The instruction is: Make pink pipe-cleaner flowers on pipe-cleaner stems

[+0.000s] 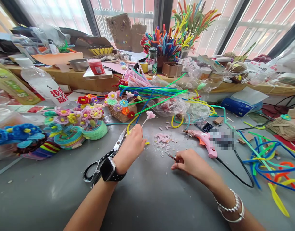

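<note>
My left hand [131, 146], with a watch at its wrist, is closed around the thin white stem of a pale pink fuzzy flower [151, 115]. The flower points up and away, near a small woven basket [116, 112] of colourful flowers. In my right hand [189, 162] is a pair of small scissors [171, 157], tips pointing left; the handles are mostly hidden by my fingers. Pink fuzz clippings [163, 139] lie in a heap between and beyond my hands. Large scissors [118, 141] with dotted black handles rest beside and partly behind my left hand.
A pink glue gun [205, 141] with a black cord lies right of the clippings. Loose pipe cleaners [265, 157] tangle at the far right. Round pots of fuzzy flowers [68, 136] stand left. Pipe cleaner bundles [159, 89] and plastic bags lie behind, below a cluttered ledge [94, 84].
</note>
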A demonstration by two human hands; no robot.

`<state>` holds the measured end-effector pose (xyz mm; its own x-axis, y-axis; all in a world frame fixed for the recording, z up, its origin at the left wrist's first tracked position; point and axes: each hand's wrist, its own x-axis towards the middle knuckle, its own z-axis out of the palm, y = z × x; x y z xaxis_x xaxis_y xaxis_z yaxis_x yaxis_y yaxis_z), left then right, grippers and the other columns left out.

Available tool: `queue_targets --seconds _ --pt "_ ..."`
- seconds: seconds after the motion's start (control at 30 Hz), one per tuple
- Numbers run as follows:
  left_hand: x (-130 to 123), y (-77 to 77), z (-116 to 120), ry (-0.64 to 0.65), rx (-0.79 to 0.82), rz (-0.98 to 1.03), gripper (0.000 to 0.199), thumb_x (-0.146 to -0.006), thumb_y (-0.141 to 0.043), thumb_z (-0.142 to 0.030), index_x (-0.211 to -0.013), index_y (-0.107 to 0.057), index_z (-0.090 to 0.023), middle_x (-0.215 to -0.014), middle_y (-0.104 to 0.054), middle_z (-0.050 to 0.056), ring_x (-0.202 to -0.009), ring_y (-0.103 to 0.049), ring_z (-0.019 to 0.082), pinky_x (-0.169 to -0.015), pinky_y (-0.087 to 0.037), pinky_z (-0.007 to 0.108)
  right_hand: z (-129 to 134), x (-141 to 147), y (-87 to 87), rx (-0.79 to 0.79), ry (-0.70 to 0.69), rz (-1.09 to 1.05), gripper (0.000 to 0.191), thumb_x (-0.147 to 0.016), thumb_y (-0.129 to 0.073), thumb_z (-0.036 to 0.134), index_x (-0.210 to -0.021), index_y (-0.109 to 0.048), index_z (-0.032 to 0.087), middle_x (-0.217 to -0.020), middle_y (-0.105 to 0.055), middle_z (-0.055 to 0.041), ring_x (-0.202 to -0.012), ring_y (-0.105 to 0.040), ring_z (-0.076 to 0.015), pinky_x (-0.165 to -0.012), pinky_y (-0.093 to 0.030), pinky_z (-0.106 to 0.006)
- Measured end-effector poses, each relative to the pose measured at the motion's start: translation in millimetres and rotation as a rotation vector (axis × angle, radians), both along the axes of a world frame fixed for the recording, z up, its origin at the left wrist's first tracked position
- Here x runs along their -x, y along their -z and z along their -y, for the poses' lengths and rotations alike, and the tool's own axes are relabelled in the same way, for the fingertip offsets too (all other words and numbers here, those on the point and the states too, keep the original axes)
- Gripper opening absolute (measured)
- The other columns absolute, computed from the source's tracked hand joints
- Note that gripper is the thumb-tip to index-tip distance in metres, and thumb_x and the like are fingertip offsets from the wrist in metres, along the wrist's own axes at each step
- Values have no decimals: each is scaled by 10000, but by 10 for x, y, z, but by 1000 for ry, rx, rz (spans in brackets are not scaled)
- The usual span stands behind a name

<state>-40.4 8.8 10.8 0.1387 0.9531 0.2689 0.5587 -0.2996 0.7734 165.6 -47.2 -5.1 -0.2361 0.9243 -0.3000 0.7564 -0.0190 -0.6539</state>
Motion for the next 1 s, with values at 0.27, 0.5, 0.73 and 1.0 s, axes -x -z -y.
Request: queue_targets --seconds 0.27,0.5,0.73,1.0 --pt "7 136 -2 -24 95 -85 282 -572 -510 5 -571 -338 -218 -480 -336 -56 -487 -425 153 -538 -252 255 -2 37 -76 -100 -20 100 57 -659 -554 174 -670 -609 178 -548 -607 0 -551 -523 -140 -510 -319 -228" --pt "-57 -79 16 -187 -71 -570 85 -755 -455 -143 -725 -402 -202 -681 -589 19 -592 -547 181 -492 -265 249 -11 54 -28 -92 -31 96 48 -646 -590 177 -687 -614 178 -596 -600 11 -569 -528 -118 -520 -338 -205" --pt "-92 -164 86 -285 -379 -460 163 -757 -526 -266 -664 -412 -195 -626 -615 -24 -498 -518 116 -465 -282 218 -22 52 -35 -193 2 21 37 -696 -580 178 -718 -610 178 -612 -616 -1 -550 -536 -123 -540 -389 -234" --pt "-156 -210 197 -70 -537 -381 162 -766 -524 -265 -646 -463 -175 -555 -560 -27 -480 -457 95 -488 -324 210 -105 157 -157 -496 157 -538 297 -727 -587 338 -983 -566 189 -853 -609 -48 -697 -579 -136 -623 -481 -264"
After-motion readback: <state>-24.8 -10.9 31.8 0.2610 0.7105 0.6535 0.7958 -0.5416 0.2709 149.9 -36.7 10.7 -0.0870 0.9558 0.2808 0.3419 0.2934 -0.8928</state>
